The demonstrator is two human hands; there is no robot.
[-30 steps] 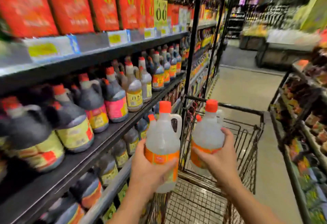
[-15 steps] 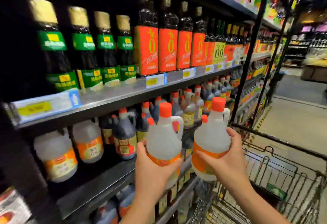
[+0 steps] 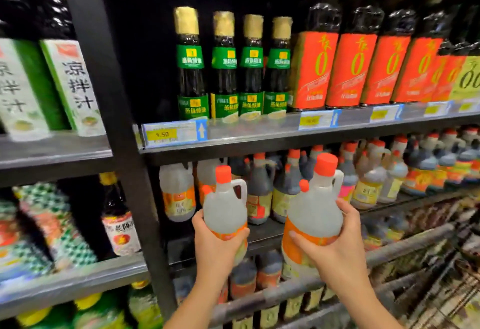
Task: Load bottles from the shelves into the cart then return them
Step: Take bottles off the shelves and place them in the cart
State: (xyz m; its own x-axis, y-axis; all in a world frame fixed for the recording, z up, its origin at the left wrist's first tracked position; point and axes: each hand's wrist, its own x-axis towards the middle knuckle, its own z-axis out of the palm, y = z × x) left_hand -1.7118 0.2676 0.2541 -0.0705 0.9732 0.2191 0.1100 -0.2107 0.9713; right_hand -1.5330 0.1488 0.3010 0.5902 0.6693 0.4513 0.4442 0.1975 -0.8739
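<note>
My left hand [image 3: 217, 245] grips a clear jug-shaped bottle [image 3: 224, 206] with an orange cap and orange label, held upright. My right hand [image 3: 335, 248] grips a second clear jug [image 3: 315, 209] of the same kind, a little nearer to me. Both jugs are in front of the middle shelf [image 3: 265, 235], where two matching clear jugs [image 3: 178, 193] stand at the left end beside a bare stretch of shelf. The cart's grey rail [image 3: 298, 289] crosses below my right hand; its wire side [image 3: 446, 289] shows at the lower right.
Dark jugs with orange caps [image 3: 376, 172] fill the middle shelf to the right. Above stand green-labelled bottles [image 3: 223, 68] and red-labelled bottles [image 3: 335, 68]. A black upright post [image 3: 114, 120] divides the bays; green cartons [image 3: 70, 84] and packets lie to its left.
My view has swung left from the aisle and cart toward the shelves. Both hands still hold the clear jugs, now raised in front of the middle shelf near the matching jugs.
</note>
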